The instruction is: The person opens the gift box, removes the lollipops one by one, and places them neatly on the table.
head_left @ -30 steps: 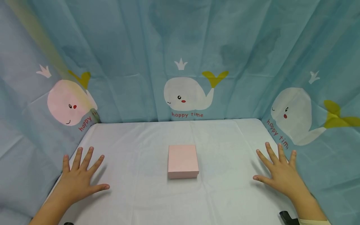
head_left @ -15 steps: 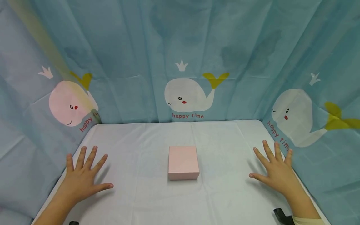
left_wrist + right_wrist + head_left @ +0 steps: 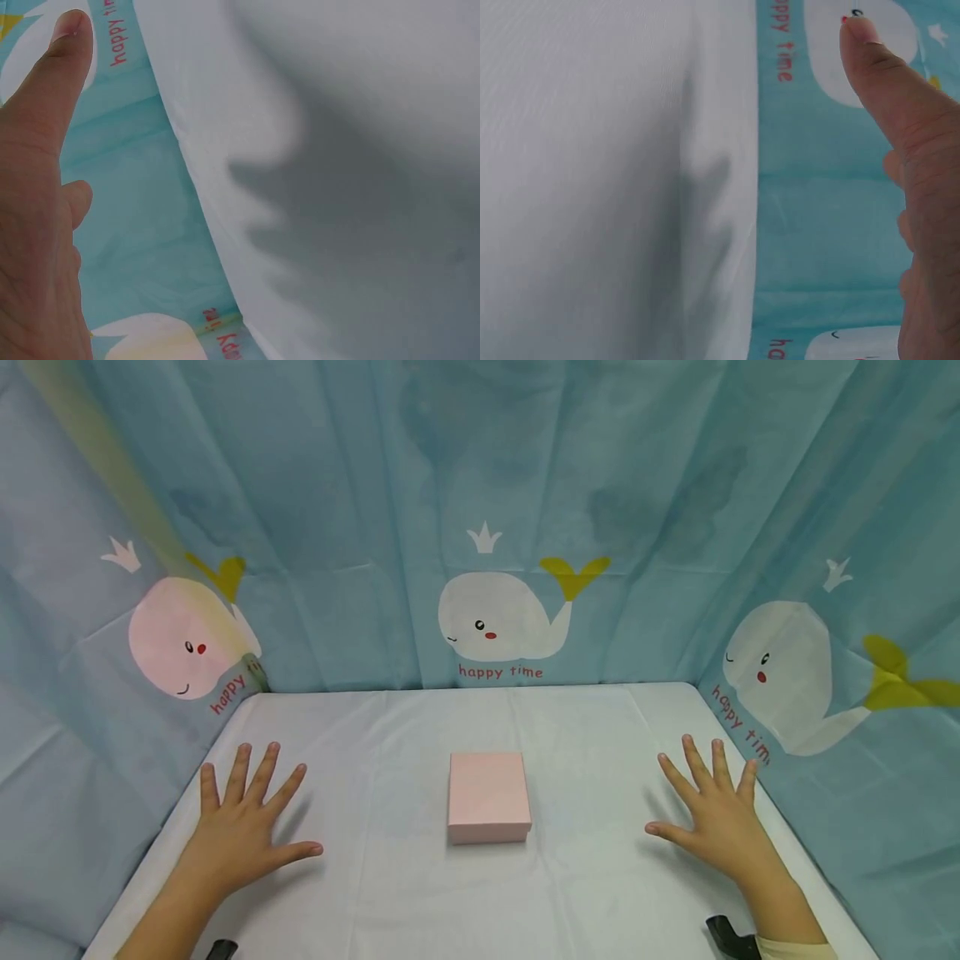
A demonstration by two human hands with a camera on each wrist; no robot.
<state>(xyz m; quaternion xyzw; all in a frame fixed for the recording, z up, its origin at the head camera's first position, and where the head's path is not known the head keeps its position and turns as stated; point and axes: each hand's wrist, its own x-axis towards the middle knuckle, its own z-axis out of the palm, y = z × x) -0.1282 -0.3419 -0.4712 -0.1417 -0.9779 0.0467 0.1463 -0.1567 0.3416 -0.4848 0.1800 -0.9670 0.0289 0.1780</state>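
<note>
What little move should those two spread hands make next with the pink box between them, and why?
I'd probably ease the left hand and right hand inward, one toward each side of the pink box. Both hands are empty with fingers spread, and the box rests on the white cloth between them, with a gap on either side.
</note>
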